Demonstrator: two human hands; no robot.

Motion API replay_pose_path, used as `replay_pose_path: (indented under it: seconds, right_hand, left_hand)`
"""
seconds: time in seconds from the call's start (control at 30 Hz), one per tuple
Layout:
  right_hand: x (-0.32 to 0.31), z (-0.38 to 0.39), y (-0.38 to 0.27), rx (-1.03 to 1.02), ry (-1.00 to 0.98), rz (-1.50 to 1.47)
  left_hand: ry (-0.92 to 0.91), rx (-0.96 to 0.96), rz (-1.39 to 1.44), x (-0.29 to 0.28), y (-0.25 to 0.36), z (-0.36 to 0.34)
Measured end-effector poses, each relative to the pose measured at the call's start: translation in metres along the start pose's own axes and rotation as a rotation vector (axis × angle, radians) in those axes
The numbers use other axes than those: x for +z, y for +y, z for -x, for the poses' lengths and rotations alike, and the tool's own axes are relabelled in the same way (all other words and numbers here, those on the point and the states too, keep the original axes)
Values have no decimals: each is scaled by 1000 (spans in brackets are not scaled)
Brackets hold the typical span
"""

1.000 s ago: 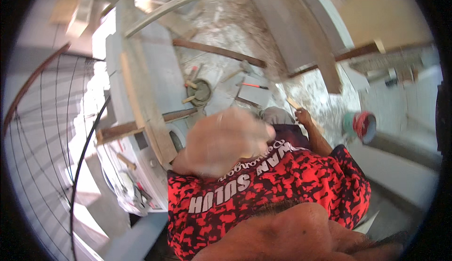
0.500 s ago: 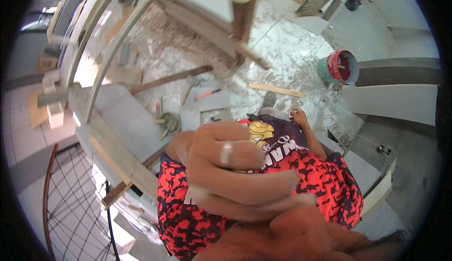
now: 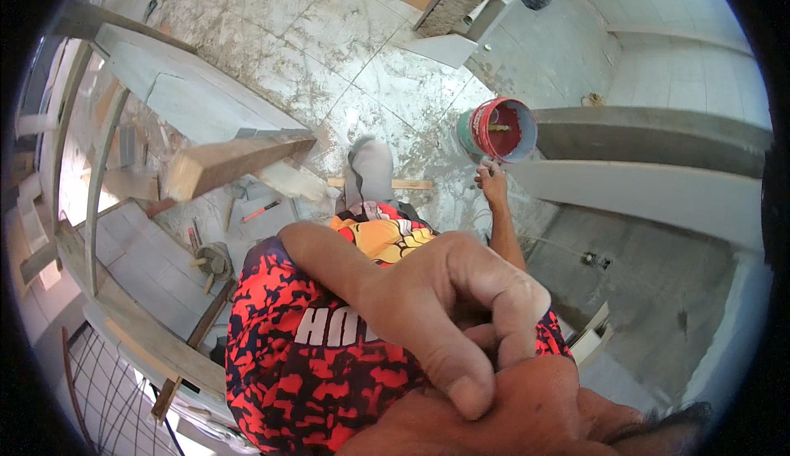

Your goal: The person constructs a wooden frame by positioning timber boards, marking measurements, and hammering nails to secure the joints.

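Note:
My left hand [image 3: 461, 312] is close up in the lower middle. Its fingers curl loosely inward and the thumb points down, with nothing seen in the grip. Farther out, my right hand [image 3: 491, 178] is beside the lower rim of a red and green bucket [image 3: 476, 133]. Its fingers are bent together; whatever they hold, if anything, is too small to make out. I cannot tell whether they touch the bucket. Reddish content and a small yellowish piece [image 3: 499, 127] show inside it. Red and black patterned clothing [image 3: 304, 374] lies below my left arm.
A thick timber post [image 3: 239, 164] sticks up at left, beside a long pale board [image 3: 189, 81]. A wooden strip [image 3: 411, 184] lies by my foot [image 3: 372, 168] on the dusty tiled floor. A red-handled tool [image 3: 260, 211] rests at left; a grey ledge [image 3: 658, 139] runs along the right.
The view has swung, so the bucket and timber post appear farther left. My left hand has turned, with its thumb side showing. My right hand is now beside the bucket's rim.

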State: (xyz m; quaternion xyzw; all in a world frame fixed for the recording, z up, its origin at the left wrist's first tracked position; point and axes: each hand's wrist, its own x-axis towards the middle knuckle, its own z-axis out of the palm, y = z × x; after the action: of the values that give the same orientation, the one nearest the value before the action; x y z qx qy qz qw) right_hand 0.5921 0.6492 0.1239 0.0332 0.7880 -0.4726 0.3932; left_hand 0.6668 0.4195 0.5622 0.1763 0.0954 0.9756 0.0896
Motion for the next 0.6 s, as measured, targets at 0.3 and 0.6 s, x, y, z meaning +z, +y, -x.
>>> replay_pose_path:
  seconds: [0.3, 0.6]
  right_hand:
    - [-29, -153, 41, 271, -87, 62]
    - [-43, -313, -120, 308, -117, 149]
  left_hand:
    - [-70, 307, -344, -119, 130, -154]
    - [37, 443, -678, -130, 304, -206]
